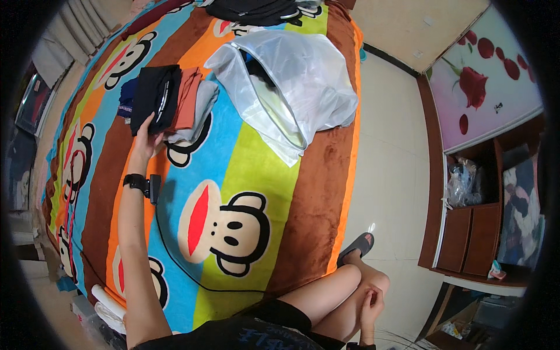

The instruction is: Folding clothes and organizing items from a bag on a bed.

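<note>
My left hand (148,135) reaches to a row of folded clothes on the bed, its fingers around the near edge of a folded black garment (156,96) with a white stripe. Left of that lies a dark blue folded piece (126,99). To its right an orange-brown garment (186,98) and a grey one (203,111) overlap. My right hand (371,304) rests on my bent leg, fingers curled together, with nothing visible in them. A translucent white zip bag (303,76), partly unzipped, lies right of the clothes; dark and pale cloth shows inside.
A striped plush blanket (315,192) with monkey faces covers the bed. Dark clothing (254,10) lies at its far end. From the device on my left wrist a black cable (192,279) runs across the blanket. A wooden cabinet (466,233) stands to the right beyond the tiled floor (394,169).
</note>
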Demonstrator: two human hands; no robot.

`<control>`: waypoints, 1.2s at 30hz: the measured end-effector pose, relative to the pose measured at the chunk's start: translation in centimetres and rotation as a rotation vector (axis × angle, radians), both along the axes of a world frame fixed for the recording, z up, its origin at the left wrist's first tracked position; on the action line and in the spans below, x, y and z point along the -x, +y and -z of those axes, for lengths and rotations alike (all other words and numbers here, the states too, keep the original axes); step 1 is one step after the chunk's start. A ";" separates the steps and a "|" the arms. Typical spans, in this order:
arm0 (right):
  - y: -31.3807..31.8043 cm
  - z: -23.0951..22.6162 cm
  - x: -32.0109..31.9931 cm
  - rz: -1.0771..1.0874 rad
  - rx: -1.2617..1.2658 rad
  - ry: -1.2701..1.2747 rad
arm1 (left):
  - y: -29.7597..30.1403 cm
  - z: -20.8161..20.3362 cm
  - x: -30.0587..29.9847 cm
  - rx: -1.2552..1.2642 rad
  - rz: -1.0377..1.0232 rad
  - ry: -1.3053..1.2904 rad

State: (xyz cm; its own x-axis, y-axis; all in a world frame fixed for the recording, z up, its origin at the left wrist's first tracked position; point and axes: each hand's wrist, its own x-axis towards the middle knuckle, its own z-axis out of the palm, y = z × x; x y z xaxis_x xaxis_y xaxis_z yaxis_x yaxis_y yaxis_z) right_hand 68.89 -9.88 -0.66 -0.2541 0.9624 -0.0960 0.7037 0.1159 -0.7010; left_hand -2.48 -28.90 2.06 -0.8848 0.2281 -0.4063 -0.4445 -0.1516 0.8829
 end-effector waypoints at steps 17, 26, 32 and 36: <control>-0.6 0.6 0.3 -0.012 -0.196 -0.186 | 29.1 8.8 -12.7 0.503 0.553 1.270; 0.0 1.3 0.2 -0.052 -0.314 -0.131 | 33.4 11.1 -11.3 0.583 0.001 0.942; 0.3 2.1 -1.8 -0.090 -0.317 -0.184 | 32.6 9.8 -9.5 0.735 0.347 0.743; 0.3 2.4 -2.0 -0.082 -0.363 -0.160 | 31.4 10.5 -9.8 0.768 0.584 0.965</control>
